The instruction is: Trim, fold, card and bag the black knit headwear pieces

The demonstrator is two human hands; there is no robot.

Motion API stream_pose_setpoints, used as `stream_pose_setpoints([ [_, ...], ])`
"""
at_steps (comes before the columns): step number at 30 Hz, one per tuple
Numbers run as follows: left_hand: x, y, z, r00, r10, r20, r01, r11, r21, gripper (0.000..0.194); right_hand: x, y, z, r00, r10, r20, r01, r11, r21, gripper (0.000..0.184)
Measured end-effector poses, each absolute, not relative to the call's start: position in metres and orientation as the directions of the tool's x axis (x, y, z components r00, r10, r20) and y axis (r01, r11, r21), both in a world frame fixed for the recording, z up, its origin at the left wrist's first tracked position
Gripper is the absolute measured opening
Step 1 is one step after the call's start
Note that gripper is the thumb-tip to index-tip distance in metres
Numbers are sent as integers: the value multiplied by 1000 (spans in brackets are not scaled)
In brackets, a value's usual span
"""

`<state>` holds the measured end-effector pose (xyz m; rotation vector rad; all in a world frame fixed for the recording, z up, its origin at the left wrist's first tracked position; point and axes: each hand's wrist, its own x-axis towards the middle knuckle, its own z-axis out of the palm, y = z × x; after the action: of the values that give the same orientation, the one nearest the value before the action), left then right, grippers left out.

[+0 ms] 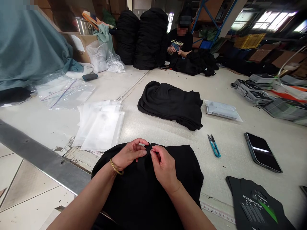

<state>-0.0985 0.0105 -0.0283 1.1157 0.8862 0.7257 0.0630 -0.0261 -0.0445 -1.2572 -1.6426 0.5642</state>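
Observation:
A black fabric piece (141,188) is spread over the near table edge, below both hands. My left hand (130,153), with a gold bangle at the wrist, pinches its upper edge between thumb and fingers. Close beside it, my right hand (164,164) pinches the same edge; the fingertips of the two hands almost meet. Anything smaller between the fingertips is too small to make out. Beyond the hands lies a folded stack of black fabric (171,103). Blue-handled thread snips (214,146) rest to the right, blades pointing away.
White plastic bags (103,127) lie at left, a packed bag (223,110) at right. A phone (263,151) and dark printed cards (259,203) are near the right side. Across the table (127,123), a person (179,41) handles black fabric beside tall black stacks (151,38).

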Motion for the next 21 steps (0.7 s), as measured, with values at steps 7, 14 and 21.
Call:
stream_pose_setpoints([
  [7,-97,9,-23,318,917,-240,-98,283,954,33,80,-12,-51,154,969,191,419,110,-901,12],
  [14,-125,-3,-18,188,982,33,747,-165,644,38,89,-7,-51,225,974,12,312,-61,-948,24],
  [21,-157,-12,-18,60,958,281,860,-192,472,44,96,-5,-46,231,972,-40,230,-95,-969,28],
])
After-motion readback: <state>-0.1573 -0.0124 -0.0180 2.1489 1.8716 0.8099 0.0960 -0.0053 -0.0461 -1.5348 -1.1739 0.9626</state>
